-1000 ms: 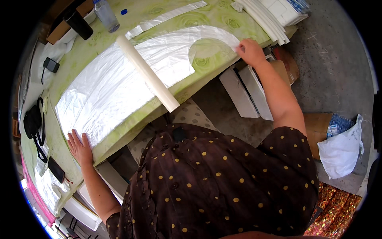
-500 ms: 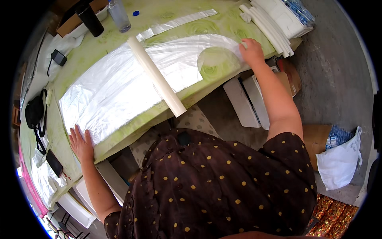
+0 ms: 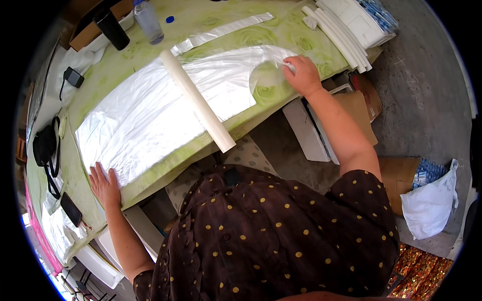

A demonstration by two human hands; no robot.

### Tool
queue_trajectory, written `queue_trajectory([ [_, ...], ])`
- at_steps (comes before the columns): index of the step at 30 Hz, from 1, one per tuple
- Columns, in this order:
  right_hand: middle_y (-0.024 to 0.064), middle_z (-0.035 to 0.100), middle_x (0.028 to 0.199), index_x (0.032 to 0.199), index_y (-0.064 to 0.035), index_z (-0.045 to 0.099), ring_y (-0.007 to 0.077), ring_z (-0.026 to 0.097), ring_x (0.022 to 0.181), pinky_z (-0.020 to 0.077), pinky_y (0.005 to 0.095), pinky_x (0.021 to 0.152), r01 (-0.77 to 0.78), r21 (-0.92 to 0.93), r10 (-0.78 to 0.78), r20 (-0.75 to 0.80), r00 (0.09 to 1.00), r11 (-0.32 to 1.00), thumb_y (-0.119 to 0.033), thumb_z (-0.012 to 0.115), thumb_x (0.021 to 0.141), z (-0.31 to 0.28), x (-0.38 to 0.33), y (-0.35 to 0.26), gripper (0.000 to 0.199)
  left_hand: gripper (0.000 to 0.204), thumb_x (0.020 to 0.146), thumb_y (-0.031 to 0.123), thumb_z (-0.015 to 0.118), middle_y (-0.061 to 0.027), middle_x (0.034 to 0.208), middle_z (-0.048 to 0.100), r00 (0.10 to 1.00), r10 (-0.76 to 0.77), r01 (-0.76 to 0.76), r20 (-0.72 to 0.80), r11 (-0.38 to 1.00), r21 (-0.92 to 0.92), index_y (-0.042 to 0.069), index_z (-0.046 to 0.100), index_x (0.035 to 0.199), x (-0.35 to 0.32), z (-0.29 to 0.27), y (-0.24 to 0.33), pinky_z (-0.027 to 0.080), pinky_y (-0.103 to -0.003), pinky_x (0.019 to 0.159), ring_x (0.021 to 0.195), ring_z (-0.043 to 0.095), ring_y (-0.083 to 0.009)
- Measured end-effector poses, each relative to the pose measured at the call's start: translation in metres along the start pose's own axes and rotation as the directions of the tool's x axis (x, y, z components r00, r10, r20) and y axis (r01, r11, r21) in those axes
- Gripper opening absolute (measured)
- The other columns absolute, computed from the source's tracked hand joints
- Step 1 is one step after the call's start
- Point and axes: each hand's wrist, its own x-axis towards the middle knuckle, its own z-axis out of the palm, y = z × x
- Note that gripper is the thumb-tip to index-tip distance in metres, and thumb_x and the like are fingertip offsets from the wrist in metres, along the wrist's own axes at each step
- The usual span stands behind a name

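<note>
Silvery plastic sheet (image 3: 135, 120) lies on the table (image 3: 331, 47) btwn hands, long axis near-L to far-R. L hand (image 3: 106, 189) flat, fingers spread, at its near-L corner; R hand (image 3: 304, 78) curled, pinching its far-R end. Pale tube (image 3: 198, 103) lies across the middle, in the way; foil strip (image 3: 226, 32) beyond, phone (image 3: 71, 209) L of L hand.

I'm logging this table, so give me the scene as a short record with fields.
Silvery sheet: spread on the green tablecloth, curved cutout at right
Left hand: flat at the sheet's near left corner
Right hand: closed on the sheet's narrow right end
Pale tube: lying across the sheet
Far side: clear bottle, black cylinder, silvery strip
Left side: black bag, phone
</note>
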Motion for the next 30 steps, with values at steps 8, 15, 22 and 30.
queue_trajectory([
  [8, 0.0095, 0.067, 0.109, 0.108, -0.0128, 0.07, 0.0309, 0.06, 0.104, 0.049, 0.0418, 0.094, 0.007, -0.032, -0.006, 0.036, 0.999, 0.999, -0.027, 0.071, 0.082, 0.0, -0.011, 0.01, 0.029, 0.068, 0.101, 0.056, 0.042, -0.0096, 0.166, 0.021, 1.0, -0.008, 0.008, 0.012, 1.0, 0.001, 0.02, 0.03, 0.158, 0.0, 0.001, -0.002, 0.018, -0.053, 0.12, 0.152, 0.019, -0.034],
  [15, 0.0124, 0.068, 0.111, 0.116, -0.0086, 0.067, 0.0288, 0.065, 0.093, 0.0526, 0.0372, 0.085, -0.241, 0.318, 0.226, 0.084, 0.97, 0.917, -0.027, 0.069, 0.089, -0.006, -0.016, 0.024, 0.033, 0.068, 0.101, 0.058, 0.041, -0.0085, 0.166, 0.021, 1.0, -0.005, 0.005, 0.005, 1.0, -0.011, 0.022, 0.029, 0.158, 0.0, 0.003, -0.005, 0.018, -0.055, 0.12, 0.152, 0.019, -0.034],
  [22, 0.0116, 0.069, 0.108, 0.123, -0.0079, 0.063, 0.0298, 0.067, 0.095, 0.0519, 0.0391, 0.089, -0.379, 0.073, 0.384, -0.086, 0.919, 0.923, -0.024, 0.063, 0.092, -0.002, -0.009, 0.047, 0.036, 0.069, 0.101, 0.058, 0.041, -0.0084, 0.166, 0.022, 1.0, 0.008, -0.008, -0.008, 1.0, -0.007, 0.021, 0.029, 0.158, 0.001, 0.003, -0.005, 0.018, -0.054, 0.12, 0.151, 0.02, -0.034],
  [30, 0.0159, 0.059, 0.133, 0.126, -0.008, 0.062, 0.0367, 0.058, 0.115, 0.0479, 0.0426, 0.099, -0.305, -0.164, 0.331, 0.167, 0.929, 0.938, -0.032, 0.066, 0.088, -0.01, -0.007, 0.057, 0.045, 0.068, 0.101, 0.057, 0.041, -0.0096, 0.165, 0.023, 1.0, 0.019, -0.02, -0.018, 1.0, -0.012, 0.021, 0.03, 0.157, 0.002, 0.004, -0.004, 0.02, -0.053, 0.119, 0.151, 0.021, -0.0343],
])
